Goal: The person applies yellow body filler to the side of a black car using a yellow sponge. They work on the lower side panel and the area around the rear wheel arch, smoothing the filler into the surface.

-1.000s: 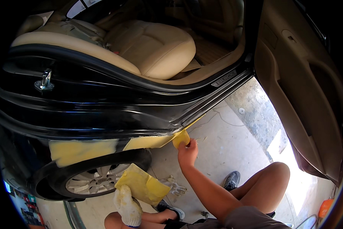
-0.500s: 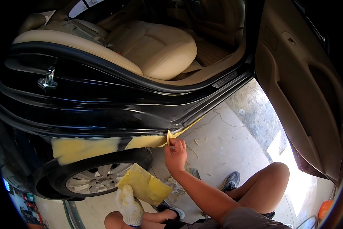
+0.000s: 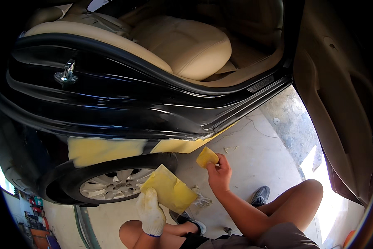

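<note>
My left hand (image 3: 150,211), in a white knitted glove, grips the lower edge of a flat board (image 3: 169,189) smeared with yellow putty. The board lies tilted in front of the wheel (image 3: 116,183). My bare right hand (image 3: 220,176) pinches a small flat yellow putty spreader (image 3: 207,157) between thumb and fingers. It is apart from the car, a little below and right of the yellow putty strip (image 3: 180,145) along the black body's lower edge. Further left, above the tyre, a broader yellow patch (image 3: 107,150) covers the panel.
An open car door (image 3: 336,112) stands at the right, and a beige seat (image 3: 186,50) shows through the doorway. A metal door striker (image 3: 66,72) juts from the body. A crumpled glove (image 3: 202,200) lies on the floor (image 3: 244,166) near my feet.
My right hand has drawn the spreader away from the panel's lower edge, to the right. The left hand still holds the board. The whole view has shifted slightly.
</note>
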Tool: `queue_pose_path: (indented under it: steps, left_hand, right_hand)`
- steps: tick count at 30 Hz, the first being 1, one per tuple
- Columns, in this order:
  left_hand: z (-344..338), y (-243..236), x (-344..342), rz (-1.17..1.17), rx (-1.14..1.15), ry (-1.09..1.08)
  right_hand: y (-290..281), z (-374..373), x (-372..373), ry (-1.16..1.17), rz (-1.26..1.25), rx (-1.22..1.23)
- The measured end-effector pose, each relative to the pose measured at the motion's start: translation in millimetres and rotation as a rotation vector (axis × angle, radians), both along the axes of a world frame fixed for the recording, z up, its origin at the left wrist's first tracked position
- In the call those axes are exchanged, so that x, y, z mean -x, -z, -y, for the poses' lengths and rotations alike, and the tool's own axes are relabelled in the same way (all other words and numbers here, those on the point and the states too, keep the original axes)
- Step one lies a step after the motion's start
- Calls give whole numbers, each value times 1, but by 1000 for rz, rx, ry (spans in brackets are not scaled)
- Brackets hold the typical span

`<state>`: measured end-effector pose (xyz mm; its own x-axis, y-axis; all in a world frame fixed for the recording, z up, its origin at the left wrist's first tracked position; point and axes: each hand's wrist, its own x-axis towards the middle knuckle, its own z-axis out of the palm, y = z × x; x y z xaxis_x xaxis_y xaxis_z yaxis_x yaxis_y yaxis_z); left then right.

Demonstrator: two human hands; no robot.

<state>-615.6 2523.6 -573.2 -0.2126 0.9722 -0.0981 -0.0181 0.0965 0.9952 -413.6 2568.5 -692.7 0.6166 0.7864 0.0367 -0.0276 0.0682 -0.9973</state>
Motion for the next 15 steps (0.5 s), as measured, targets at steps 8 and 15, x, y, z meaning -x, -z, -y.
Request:
queue_pose_path:
  steps: [8,15]
  left_hand:
    - [-18,-10,-16,-231,-68,225]
    - [-11,22,-26,-710,-280,298]
  right_hand:
    - [-80,40,-33,-247,768,-454]
    - [-51,87,-33,-451,861,-299]
